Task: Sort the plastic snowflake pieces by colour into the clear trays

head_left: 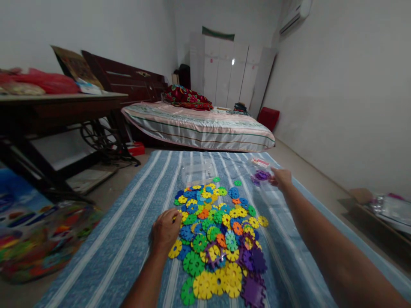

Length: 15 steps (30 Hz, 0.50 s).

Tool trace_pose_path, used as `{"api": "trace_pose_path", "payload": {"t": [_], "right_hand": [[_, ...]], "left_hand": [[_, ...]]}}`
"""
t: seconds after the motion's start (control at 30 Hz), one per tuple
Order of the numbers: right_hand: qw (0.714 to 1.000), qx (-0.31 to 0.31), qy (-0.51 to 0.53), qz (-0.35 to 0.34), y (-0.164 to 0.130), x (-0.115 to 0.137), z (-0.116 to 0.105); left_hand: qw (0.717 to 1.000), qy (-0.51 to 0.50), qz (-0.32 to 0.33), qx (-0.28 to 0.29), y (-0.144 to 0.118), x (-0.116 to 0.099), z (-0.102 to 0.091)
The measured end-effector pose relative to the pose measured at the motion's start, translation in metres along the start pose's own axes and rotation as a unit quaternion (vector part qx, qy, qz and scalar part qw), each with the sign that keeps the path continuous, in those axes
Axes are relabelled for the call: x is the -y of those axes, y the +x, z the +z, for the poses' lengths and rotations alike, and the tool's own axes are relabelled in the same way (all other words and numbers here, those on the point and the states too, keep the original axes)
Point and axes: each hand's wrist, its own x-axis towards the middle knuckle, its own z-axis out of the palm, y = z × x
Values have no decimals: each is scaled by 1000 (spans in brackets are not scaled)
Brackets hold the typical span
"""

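The left hand rests fingers curled, grip indeterminate, at the 9 o'clock edge of the disc pile on the mat, while the right hand pinches purple discs at 1 o'clock; the discs are judged light, stiff plastic, best gripped by the rim.

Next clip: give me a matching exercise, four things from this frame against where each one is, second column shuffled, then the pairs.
Things
1. left hand
2. right hand
3. clear plastic container
4. red box

Places
A. on the floor by the far wall, past the bed
B. at the left edge of the pile of coloured discs
C. on the striped blue cloth, just beyond the pile
D. stretched out to the small purple pieces, right of the pile

Pairs: 1-B, 2-D, 3-C, 4-A
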Motion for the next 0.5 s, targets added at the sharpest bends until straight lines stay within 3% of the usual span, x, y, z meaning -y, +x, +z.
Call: {"api": "trace_pose_path", "payload": {"t": [0.23, 0.37, 0.43, 0.5], "right_hand": [[983, 131, -95, -89, -69, -41, -5], [900, 175, -306, -257, -113, -78, -6], [864, 190, -368, -285, -130, -94, -3], [850, 204, -393, -284, -142, -105, 3]], "left_hand": [[1000, 13, -8, 12, -1, -6, -2], [1000, 11, -8, 19, -1, -8, -2], [1000, 12, -10, 23, -2, -9, -2], [1000, 10, -10, 25, -2, -10, -3]]}}
